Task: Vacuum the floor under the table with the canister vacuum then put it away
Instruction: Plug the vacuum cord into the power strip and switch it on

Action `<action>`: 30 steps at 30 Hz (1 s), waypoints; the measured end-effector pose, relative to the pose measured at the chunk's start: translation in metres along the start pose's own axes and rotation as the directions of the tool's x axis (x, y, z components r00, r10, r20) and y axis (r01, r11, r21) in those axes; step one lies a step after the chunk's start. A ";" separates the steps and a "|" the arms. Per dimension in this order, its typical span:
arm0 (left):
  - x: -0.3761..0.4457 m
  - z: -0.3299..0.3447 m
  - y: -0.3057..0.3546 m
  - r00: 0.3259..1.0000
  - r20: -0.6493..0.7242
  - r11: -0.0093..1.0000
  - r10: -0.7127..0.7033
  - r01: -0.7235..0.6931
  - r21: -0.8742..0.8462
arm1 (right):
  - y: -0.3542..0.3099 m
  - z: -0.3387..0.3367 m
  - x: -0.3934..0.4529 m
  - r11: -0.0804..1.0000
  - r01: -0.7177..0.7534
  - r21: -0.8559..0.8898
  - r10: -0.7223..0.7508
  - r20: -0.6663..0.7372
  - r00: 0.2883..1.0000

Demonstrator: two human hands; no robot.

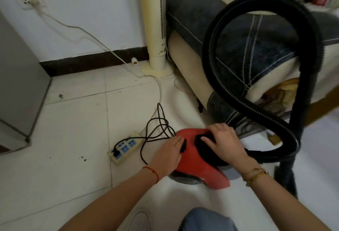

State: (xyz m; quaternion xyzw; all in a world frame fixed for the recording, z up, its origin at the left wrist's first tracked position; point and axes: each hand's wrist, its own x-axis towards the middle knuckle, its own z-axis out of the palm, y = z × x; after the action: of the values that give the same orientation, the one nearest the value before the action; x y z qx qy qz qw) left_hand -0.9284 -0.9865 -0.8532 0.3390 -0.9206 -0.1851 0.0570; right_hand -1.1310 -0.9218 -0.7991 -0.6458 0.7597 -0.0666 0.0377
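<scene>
Sofa (229,34) beside canister vacuum (200,164) (hose (212,47) looping); power strip (125,146) near.

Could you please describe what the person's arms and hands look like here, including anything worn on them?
Both forearms are bare, with no sleeves in view. The left hand has a thin red string bracelet around its wrist. The right hand has gold-coloured bracelets at its wrist, seemingly two slim bands. No rings or gloves are visible on either hand.
</scene>
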 end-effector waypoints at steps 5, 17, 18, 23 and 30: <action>-0.001 0.016 0.018 0.993 0.090 0.993 -0.070 0.061 0.101 | 0.003 0.015 -0.013 0.999 -0.022 0.032 0.021 0.035 0.999; 0.014 0.026 0.021 0.970 0.088 0.974 -0.225 0.224 0.020 | 0.010 0.026 -0.007 0.972 -0.047 0.231 0.053 -0.019 0.998; 0.015 0.027 0.020 0.969 0.085 0.973 -0.231 0.231 0.013 | 0.010 0.027 -0.007 0.971 -0.050 0.235 0.057 -0.023 0.998; 0.015 0.032 0.023 0.971 0.050 0.972 -0.235 0.234 0.029 | 0.010 0.031 -0.005 0.972 -0.046 0.230 0.057 -0.039 0.998; 0.014 0.022 0.020 0.979 0.096 0.983 -0.178 0.173 0.059 | 0.010 0.028 -0.007 0.961 -0.061 0.268 0.064 -0.003 0.998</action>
State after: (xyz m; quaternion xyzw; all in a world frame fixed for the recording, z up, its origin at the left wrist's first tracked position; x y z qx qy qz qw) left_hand -0.9560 -0.9749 -0.8662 0.4103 -0.8933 -0.1831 -0.0145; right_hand -1.1356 -0.9150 -0.8286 -0.6100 0.7640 -0.1712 0.1223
